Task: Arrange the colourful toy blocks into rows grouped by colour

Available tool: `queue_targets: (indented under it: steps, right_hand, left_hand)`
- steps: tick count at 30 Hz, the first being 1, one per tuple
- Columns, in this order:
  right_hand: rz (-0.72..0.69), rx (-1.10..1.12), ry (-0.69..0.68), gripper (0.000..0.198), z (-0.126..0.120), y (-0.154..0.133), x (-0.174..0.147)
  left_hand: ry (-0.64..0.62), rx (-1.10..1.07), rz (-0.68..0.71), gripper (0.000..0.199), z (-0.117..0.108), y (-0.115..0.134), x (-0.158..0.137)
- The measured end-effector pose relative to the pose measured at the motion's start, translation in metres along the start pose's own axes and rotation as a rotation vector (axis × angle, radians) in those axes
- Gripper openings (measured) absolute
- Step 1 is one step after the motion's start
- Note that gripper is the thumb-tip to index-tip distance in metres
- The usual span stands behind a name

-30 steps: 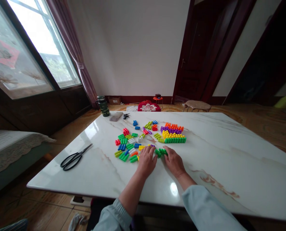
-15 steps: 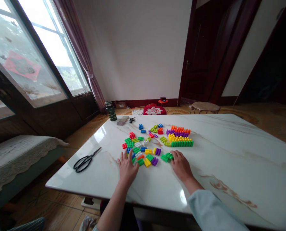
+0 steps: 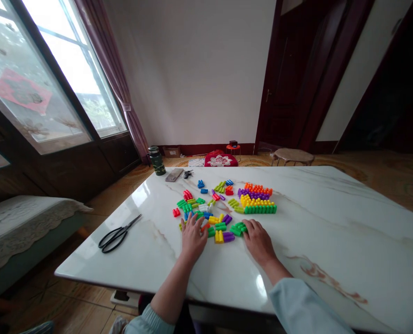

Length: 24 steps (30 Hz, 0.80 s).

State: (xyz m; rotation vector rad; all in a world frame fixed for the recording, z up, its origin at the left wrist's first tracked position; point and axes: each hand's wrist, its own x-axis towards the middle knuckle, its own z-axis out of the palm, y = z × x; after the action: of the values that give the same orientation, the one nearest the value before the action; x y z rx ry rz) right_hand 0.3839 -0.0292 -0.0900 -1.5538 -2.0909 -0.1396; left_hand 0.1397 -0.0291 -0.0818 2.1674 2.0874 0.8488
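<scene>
My left hand [image 3: 194, 235] is spread over the near-left part of a loose pile of coloured plastic building blocks, its fingertips among them and hiding some. Beside its thumb lie an orange block [image 3: 205, 227] and a green block [image 3: 211, 231]. My right hand [image 3: 259, 241] has its thumb and fingertips around the right end of a small cluster of green building blocks [image 3: 238, 228], which rests on the table. Between the hands lie a yellow block [image 3: 219, 237], a purple block [image 3: 229, 237] and another green block [image 3: 220, 226].
Behind my right hand stand joined rows of blocks: green [image 3: 261, 209], yellow [image 3: 257, 201], purple [image 3: 253, 193] and orange [image 3: 258, 188]. Black scissors [image 3: 120, 234] lie at the left of the marble-patterned table [image 3: 331, 222]. A camouflage flask [image 3: 156, 161], a phone [image 3: 174, 175] and keys [image 3: 188, 174] are at the far-left corner.
My left hand has moved right, deeper over the pile. Nearby yellow, purple and green blocks have shifted right and turned. My right hand stays at the green cluster.
</scene>
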Motion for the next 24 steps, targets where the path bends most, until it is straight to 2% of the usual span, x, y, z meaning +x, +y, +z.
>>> queue_targets:
  steps: [3,6,8,9,12,17,24]
  right_hand:
    - [0.009,0.005,-0.007,0.028,0.000,0.000,0.000]
    - [0.005,0.009,0.000,0.026,0.001,0.000,0.000]
    - [0.003,0.010,0.009,0.026,0.002,0.001,0.000]
    - [0.002,0.011,0.015,0.026,0.003,0.001,0.000]
    - [0.002,0.009,0.035,0.027,0.004,0.001,0.000]
    - [0.020,0.023,0.027,0.025,0.005,0.001,0.000]
    - [0.030,0.038,0.004,0.019,0.002,-0.001,0.001]
  left_hand:
    - [0.039,-0.022,0.024,0.038,-0.003,-0.004,0.016]
    - [0.036,0.069,-0.087,0.047,-0.013,-0.011,0.047]
    - [-0.058,0.156,-0.212,0.060,-0.020,-0.019,0.072]
    - [-0.148,0.190,-0.267,0.067,-0.023,-0.025,0.084]
    - [-0.273,0.201,-0.295,0.079,-0.030,-0.043,0.115]
    - [-0.387,0.198,-0.270,0.074,-0.030,-0.063,0.139]
    - [-0.349,0.154,-0.252,0.052,-0.016,-0.063,0.138]
